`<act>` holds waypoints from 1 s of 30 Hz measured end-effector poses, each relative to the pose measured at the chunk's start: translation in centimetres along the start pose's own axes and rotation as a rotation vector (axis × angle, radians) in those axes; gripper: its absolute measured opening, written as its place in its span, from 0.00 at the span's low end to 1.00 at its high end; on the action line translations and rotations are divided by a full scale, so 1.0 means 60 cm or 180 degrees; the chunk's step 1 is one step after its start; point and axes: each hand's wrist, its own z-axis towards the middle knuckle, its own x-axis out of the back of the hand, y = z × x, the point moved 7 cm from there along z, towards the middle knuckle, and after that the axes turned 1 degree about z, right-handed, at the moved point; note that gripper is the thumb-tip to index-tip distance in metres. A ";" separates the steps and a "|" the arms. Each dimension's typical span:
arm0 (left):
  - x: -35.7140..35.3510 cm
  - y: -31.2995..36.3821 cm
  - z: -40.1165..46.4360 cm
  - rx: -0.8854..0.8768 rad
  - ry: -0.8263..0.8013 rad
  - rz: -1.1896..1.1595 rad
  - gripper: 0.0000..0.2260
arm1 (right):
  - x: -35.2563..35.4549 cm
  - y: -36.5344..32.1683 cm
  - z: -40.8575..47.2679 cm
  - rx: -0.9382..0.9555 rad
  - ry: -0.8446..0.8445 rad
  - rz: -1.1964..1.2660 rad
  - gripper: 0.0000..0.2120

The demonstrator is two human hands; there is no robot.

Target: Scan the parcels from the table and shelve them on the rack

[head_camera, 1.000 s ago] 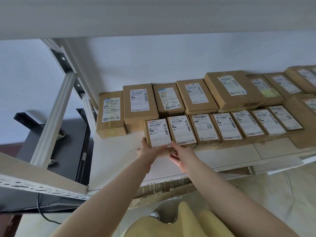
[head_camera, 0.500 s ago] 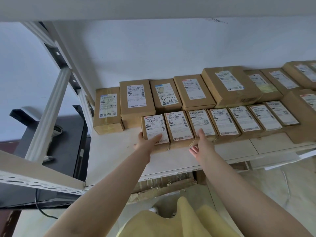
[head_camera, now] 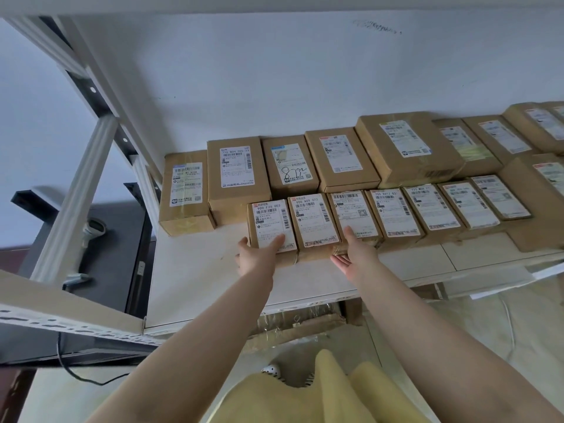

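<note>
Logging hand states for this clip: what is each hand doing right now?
Left hand: open, straight fingers resting on the leftmost front-row parcel.
Right hand: open, fingers straight, touching the third front-row parcel, gripping nothing.

A single head-worn view looks forward and down, close over the rack shelf [head_camera: 213, 276] at arm's reach.
</note>
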 end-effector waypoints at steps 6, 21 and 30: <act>0.005 -0.012 -0.042 0.0005 0.0545 -0.0243 0.47 | 0.009 0.003 0.000 -0.0133 -0.0166 -0.0086 0.26; -0.189 -0.046 -0.149 0.1065 0.0172 -0.1439 0.33 | 0.064 -0.055 0.026 -0.0510 -0.0862 -0.0924 0.17; -0.206 -0.048 -0.125 0.0870 0.0352 -0.1264 0.33 | 0.055 -0.056 0.031 -0.0483 -0.1018 -0.1199 0.15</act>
